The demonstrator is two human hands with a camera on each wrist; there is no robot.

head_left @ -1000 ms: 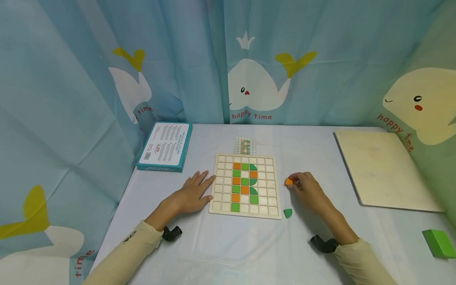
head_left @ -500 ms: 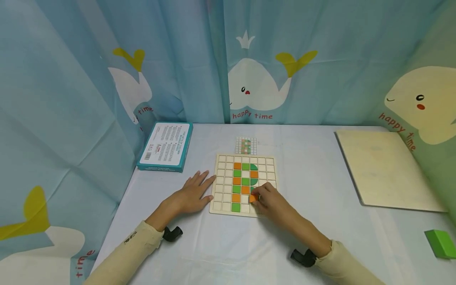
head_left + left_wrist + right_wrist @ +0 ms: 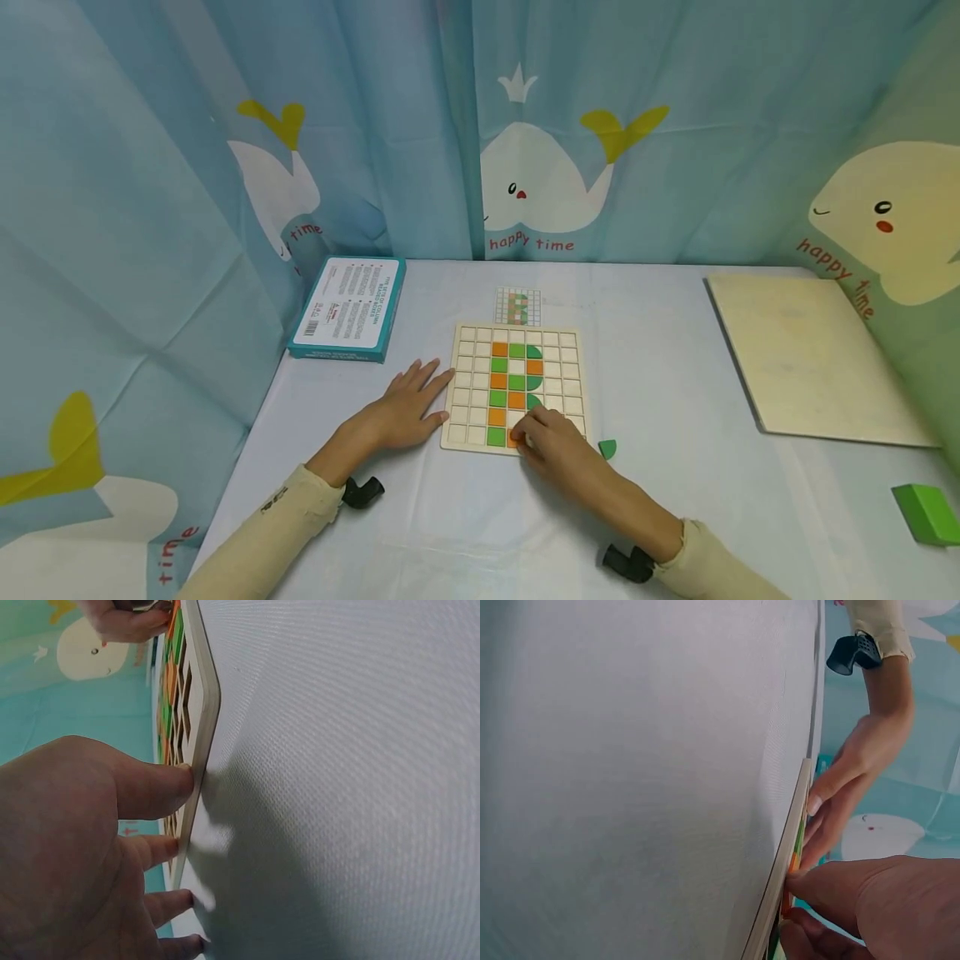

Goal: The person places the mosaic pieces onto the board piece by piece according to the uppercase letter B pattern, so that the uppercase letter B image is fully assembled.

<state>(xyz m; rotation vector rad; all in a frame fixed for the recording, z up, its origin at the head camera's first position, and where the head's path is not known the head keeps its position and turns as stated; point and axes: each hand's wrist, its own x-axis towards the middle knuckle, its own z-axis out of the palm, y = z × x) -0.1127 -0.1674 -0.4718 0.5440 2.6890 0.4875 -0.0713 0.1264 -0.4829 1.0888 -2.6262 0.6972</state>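
Note:
A pale wooden grid board [image 3: 459, 433] lies on the table, with orange, green and rounded dark green tiles set in its middle columns. My right hand [image 3: 558, 450] pinches an orange tile [image 3: 513, 438] between thumb and fingers at the board's bottom row, right beside a green square tile [image 3: 496, 437]. The right wrist view shows the same orange tile [image 3: 786, 901] at the fingertips; whether it sits fully in its cell I cannot tell. My left hand [image 3: 408, 408] rests flat with straight fingers at the board's left edge, its thumb touching the rim [image 3: 196, 769].
Right of the board lies a loose dark green rounded piece [image 3: 607, 449]. A small pattern card [image 3: 517, 307] is behind the board. A teal box [image 3: 347, 308] stands at back left, a plain wooden panel [image 3: 817, 358] at right, and a green block [image 3: 926, 514] near the right edge.
My right hand has carried the orange tile from the table right of the board leftward over it, then down to the bottom row. The left hand has stayed in place.

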